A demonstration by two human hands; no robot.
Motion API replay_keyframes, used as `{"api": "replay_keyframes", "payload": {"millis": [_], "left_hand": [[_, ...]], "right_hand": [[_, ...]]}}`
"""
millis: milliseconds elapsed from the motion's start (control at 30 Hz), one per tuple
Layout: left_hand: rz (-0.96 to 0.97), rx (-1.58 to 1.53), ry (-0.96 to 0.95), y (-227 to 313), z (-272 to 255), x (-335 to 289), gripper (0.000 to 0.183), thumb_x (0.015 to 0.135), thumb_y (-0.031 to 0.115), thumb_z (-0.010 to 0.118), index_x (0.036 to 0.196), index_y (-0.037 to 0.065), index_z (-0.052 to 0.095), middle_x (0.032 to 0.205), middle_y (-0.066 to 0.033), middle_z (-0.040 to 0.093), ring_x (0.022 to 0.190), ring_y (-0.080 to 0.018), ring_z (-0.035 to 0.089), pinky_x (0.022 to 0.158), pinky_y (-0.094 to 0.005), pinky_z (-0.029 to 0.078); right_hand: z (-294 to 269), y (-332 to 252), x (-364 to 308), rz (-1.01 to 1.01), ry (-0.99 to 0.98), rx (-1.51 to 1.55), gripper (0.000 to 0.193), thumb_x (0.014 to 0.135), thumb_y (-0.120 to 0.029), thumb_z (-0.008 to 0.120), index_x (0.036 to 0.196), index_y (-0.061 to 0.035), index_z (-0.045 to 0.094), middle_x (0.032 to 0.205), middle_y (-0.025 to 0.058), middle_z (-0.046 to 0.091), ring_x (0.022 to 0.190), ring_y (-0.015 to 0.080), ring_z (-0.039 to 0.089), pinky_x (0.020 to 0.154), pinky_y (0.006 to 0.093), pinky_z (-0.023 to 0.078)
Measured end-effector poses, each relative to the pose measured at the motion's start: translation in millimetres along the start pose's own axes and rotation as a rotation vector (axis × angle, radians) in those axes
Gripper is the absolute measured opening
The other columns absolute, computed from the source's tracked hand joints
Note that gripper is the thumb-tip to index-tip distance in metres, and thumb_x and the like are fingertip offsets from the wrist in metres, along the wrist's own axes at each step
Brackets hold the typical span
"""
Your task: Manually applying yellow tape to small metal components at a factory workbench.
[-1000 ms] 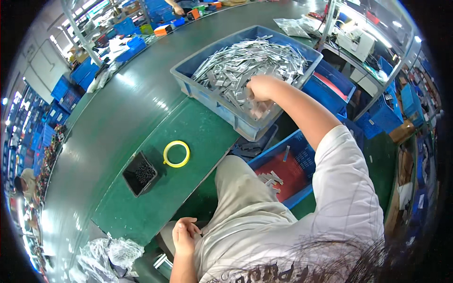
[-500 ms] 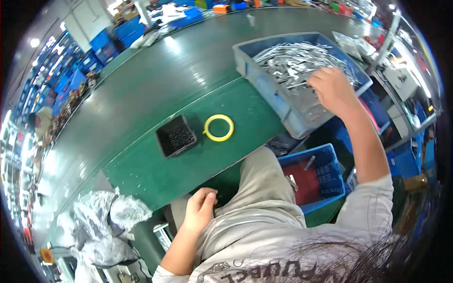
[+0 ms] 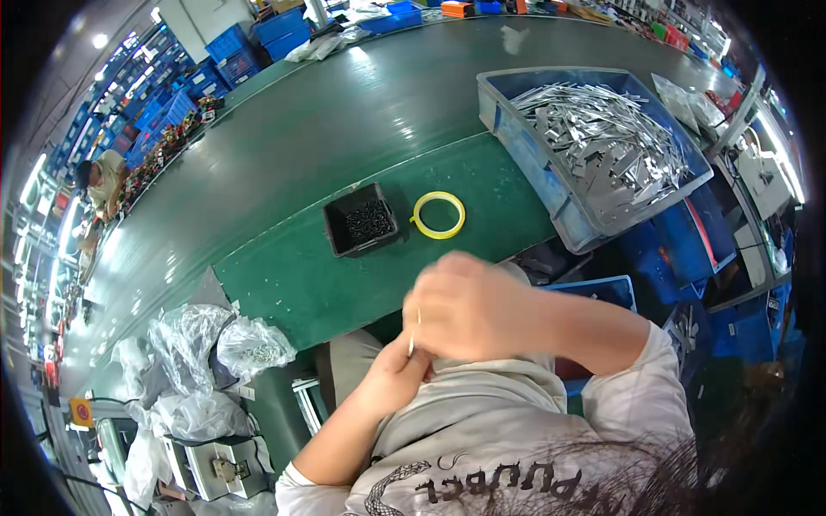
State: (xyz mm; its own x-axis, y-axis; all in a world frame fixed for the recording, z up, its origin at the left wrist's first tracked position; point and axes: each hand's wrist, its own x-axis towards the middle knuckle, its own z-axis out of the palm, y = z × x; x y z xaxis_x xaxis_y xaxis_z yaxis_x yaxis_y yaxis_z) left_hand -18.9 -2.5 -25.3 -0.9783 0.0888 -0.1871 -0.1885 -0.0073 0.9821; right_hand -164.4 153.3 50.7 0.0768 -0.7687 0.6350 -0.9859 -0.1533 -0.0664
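My right hand (image 3: 465,308), smeared by motion, is curled just in front of my lap, over the fingertips of my left hand (image 3: 397,371). Where the two meet, a thin, pale metal strip (image 3: 411,341) shows between their closed fingers; most of it is hidden by the right hand. At the far right stands a worn blue bin (image 3: 527,163), heaped with shiny, flat silver metal strips (image 3: 602,142). Ahead of my hands on the green bench sit a black tray (image 3: 336,230) holding many small black parts (image 3: 370,221) and a yellow tape roll (image 3: 418,230).
Below the bench edge, a blue crate (image 3: 615,291) is partly covered by my right forearm. Clear plastic bags (image 3: 194,357) lie at left above a metal device (image 3: 225,469). Beyond the dark conveyor surface (image 3: 318,129), another person (image 3: 107,181) sits at far left.
My right hand has come from the metal strips in the bin down to my left hand. My left hand has shifted slightly right, and the whole view has turned a little left.
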Motion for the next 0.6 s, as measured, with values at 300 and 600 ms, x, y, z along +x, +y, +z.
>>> {"api": "replay_keyframes", "payload": {"millis": [300,600], "left_hand": [[-0.005,-0.297,0.103,-8,13,-14,0.028,0.107,0.014,0.039,0.127,0.0,0.051,0.099,-0.0087,0.064,0.072,-0.0144,0.061,0.069,-0.0299,0.051],[0.014,-0.276,-0.01,4,3,-27,0.023,0.107,0.016,0.04,0.123,0.0,0.047,0.093,-0.0127,0.066,0.074,-0.0183,0.065,0.071,-0.0305,0.051]], "right_hand": [[99,112,-47,0.844,-0.343,-0.34,0.031,0.086,-0.031,0.07,0.103,-0.0062,0.065,0.111,0.0117,0.064,0.11,0.0304,0.058,0.091,0.0461,0.044],[56,50,-53,0.793,0.03,0.066,0.013,0.087,-0.011,0.067,0.089,-0.0032,0.058,0.074,0.0165,0.063,0.066,0.0362,0.06,0.069,0.0439,0.047]]}}
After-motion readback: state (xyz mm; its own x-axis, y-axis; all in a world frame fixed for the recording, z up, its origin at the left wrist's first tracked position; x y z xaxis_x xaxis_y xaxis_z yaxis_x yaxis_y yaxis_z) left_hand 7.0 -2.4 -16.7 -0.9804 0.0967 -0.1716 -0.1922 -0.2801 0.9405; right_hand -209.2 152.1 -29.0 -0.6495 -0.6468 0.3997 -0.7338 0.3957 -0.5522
